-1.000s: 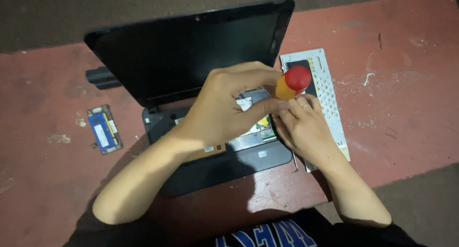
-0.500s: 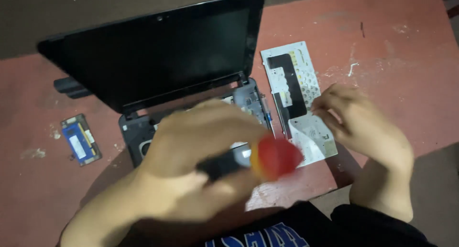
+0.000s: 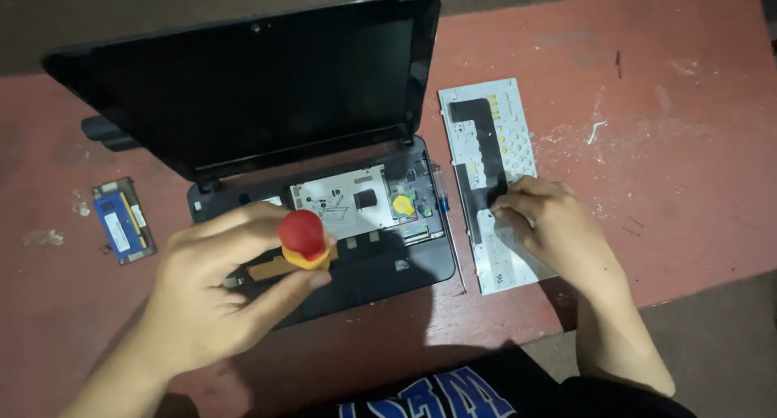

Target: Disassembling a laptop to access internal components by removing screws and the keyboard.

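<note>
Screwdriver: the screwdriver [image 3: 303, 240] has a red cap and a yellow handle; it stands over the front part of the open laptop, near the left side, and only its top end shows.
Laptop: the small black laptop [image 3: 267, 118] lies open on the table, its dark screen tilted back; the keyboard is taken out, so a white inner plate [image 3: 344, 199] and a round yellow piece [image 3: 402, 204] are visible inside the base.
Surface: the table [image 3: 688, 175] is reddish-brown and worn, with pale scratches and white marks at the right.
Room: behind the table there is a dark grey floor [image 3: 81, 21]; nothing more of the room shows.
Left hand: the left hand [image 3: 218, 292] holds the screwdriver; the fingers are curled and pressed around the handle, the thumb lying under the yellow part.
Right hand: the right hand [image 3: 554, 236] rests on the removed keyboard; the fingers are bent, close together, and the tips touch its black strip.
Keyboard: the keyboard [image 3: 494, 183] lies face down just beside the laptop at the right, its white back up.
Memory card: a small blue memory card [image 3: 121, 220] lies on the table, left of the laptop.
</note>
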